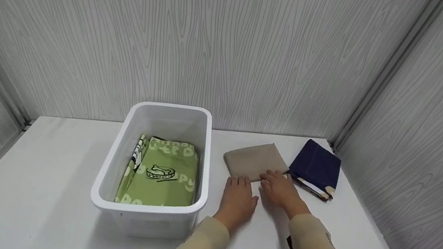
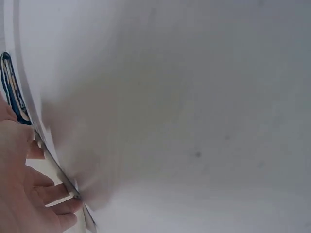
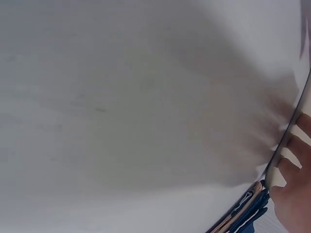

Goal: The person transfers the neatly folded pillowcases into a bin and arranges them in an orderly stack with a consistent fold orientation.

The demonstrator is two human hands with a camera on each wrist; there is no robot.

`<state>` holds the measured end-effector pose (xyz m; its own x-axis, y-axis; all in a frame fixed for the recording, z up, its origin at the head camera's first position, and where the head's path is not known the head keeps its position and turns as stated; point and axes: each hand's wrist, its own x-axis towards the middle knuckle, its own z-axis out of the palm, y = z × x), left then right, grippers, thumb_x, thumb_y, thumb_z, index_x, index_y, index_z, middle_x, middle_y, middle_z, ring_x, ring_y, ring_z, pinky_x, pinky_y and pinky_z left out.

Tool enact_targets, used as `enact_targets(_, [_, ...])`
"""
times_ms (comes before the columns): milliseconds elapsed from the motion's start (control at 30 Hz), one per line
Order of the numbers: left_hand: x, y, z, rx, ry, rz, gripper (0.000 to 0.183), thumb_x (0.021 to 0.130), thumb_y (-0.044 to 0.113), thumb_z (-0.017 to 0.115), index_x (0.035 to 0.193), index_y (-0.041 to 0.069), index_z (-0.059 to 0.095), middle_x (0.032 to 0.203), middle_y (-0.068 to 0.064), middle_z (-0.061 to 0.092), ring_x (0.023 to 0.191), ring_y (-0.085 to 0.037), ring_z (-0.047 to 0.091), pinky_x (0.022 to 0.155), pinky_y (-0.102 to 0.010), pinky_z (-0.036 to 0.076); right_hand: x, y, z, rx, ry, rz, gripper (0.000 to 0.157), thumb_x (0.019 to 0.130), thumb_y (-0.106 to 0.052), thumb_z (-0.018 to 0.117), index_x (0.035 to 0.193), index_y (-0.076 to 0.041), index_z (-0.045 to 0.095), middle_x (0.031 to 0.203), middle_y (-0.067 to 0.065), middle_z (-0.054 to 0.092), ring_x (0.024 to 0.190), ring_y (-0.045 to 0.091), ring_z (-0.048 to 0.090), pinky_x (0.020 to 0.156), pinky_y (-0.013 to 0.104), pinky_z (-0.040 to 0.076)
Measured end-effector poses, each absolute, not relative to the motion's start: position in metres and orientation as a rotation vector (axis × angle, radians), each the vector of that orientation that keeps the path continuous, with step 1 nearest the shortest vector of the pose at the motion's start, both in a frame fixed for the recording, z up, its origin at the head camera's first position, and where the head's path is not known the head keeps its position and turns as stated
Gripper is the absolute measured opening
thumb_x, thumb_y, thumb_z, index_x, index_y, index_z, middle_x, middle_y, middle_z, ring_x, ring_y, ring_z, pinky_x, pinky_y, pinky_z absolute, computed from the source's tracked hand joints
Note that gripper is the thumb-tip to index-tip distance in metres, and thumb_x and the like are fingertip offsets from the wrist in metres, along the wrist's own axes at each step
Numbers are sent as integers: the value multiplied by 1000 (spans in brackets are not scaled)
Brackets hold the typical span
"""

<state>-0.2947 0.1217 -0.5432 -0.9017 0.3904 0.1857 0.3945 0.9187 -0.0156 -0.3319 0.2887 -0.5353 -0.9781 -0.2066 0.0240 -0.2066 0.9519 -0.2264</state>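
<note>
Sleeves (image 1: pixel 200 244) are stretched out nearest. Just beyond, the beige cloth (image 1: pixel 256 160) is touched along its near edge by left hand (image 1: pixel 237 202) and right hand (image 1: pixel 280 189), fingers loosely extended.

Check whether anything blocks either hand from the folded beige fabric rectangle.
Nothing visible does: the left hand and right hand both have fingertips at the near edge of the folded beige fabric rectangle. The folded navy-blue fabric bundle lies to its right, not between them.
</note>
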Motion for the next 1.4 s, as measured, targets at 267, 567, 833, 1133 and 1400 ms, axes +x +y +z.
enact_targets(267, [-264,121,-542,-623,-2871,33,62,100,44,48,142,-2,49,132,-16,58,121,-30,53,105,-42,42,-324,279,-535,413,-3018,381,28,102,-19,45,115,-3,64,124,18,64,121,43,56,104,68,34])
enact_targets(567, [-234,129,-539,-679,-2862,45,59,99,42,49,140,-1,54,125,-13,62,113,-26,54,97,-40,43,-316,277,-526,508,-3015,347,17,96,-20,48,95,-7,60,95,13,63,88,35,62,81,52,49])
enact_targets(833, [-243,110,-542,-734,-2697,-110,44,94,42,55,123,10,66,108,-6,66,103,-27,55,93,-44,43,-315,273,-530,456,-3006,317,21,97,-28,53,89,-9,59,92,13,64,91,38,63,94,60,45])
enact_targets(1133, [-259,85,-556,-539,-2864,-323,77,93,64,47,146,8,50,153,-23,39,144,-40,33,112,-58,32,-311,272,-536,376,-3088,426,26,102,-32,48,108,-8,59,126,19,63,114,45,60,98,57,45])
enact_targets(1400, [-254,88,-556,-597,-2897,-391,89,90,73,43,148,5,47,154,-27,36,146,-42,29,116,-57,26,-311,268,-526,345,-3080,323,21,98,-30,52,97,-10,59,94,12,63,92,38,63,87,54,48])
